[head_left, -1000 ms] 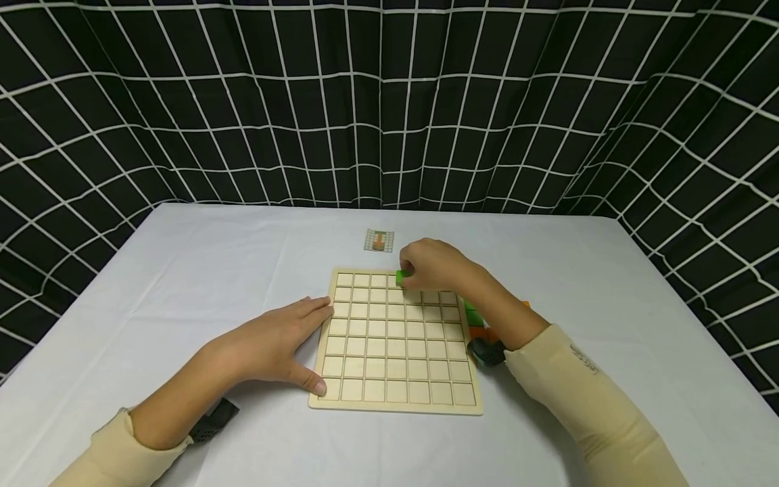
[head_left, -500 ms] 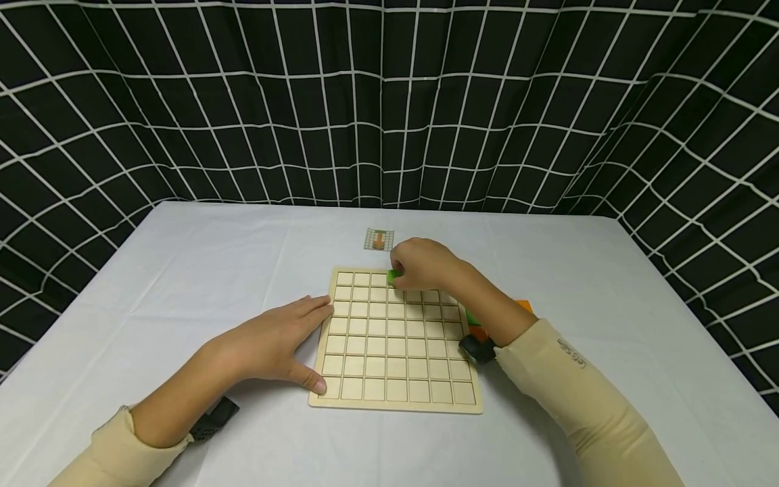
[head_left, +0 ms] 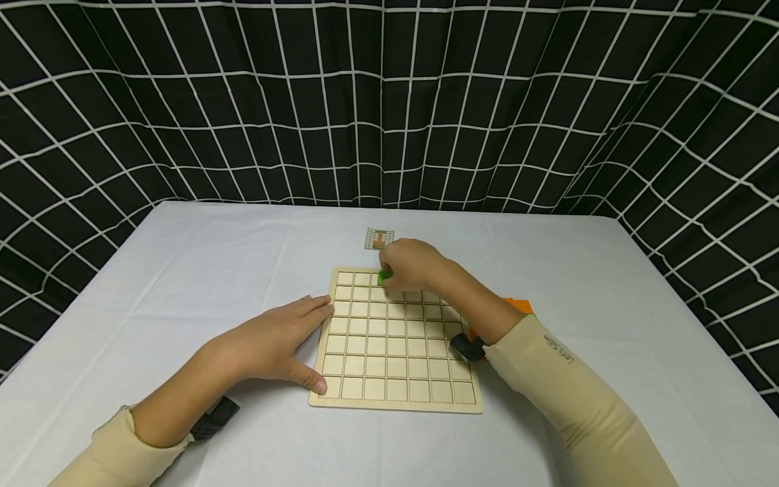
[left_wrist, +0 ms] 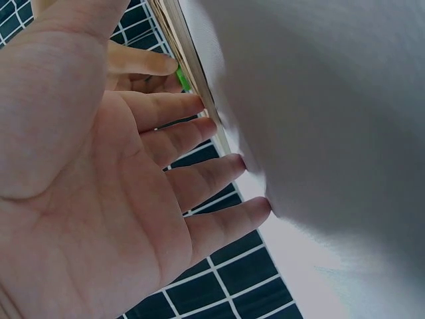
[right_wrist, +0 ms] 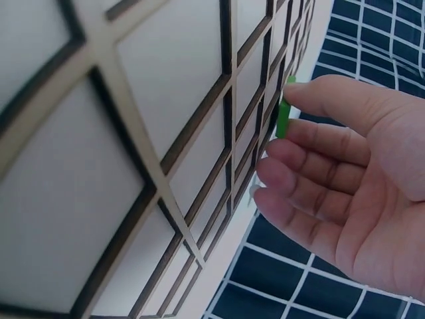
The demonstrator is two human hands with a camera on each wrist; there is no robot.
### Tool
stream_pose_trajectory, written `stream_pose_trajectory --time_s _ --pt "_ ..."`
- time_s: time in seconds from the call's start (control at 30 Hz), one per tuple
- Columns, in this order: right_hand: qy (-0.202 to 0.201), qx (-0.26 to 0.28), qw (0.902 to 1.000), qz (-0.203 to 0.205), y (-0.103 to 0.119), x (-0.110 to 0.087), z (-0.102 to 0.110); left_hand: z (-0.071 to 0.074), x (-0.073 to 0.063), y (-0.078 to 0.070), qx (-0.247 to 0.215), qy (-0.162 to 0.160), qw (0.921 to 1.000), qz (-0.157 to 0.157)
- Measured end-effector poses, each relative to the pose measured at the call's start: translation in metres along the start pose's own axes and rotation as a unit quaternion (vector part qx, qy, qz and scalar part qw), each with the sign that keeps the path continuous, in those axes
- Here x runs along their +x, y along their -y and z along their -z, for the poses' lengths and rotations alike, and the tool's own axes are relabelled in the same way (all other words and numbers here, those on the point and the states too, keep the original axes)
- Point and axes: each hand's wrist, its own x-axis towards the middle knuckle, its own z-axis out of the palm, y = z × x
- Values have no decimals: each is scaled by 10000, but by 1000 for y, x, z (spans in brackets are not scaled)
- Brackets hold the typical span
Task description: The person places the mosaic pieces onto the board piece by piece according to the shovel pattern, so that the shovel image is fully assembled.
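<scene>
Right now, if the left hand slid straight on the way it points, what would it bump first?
The board, most likely. The left hand points across it and is right at its left edge, seemingly touching, though the exact contact is hard to see.

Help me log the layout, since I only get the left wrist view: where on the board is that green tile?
Observer: In the head view, the green tile, pinched in the right hand, is at the far row of the board.
Operator: Anything beyond the board?
Observer: A small card lies on the table past the far edge.
Operator: And to the board's right?
Observer: Orange pieces, partly hidden by the right forearm.
</scene>
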Motion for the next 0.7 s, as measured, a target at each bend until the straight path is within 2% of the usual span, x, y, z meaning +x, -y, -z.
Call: stream_pose_trajectory --time_s 0.4,0.7 --pt "-129 18 9998 155 3 5 -4 0 -1 -1 36 5 10000 42" --pt "-128 40 9999 4 8 5 -6 -1 0 0 70 2 10000 18"
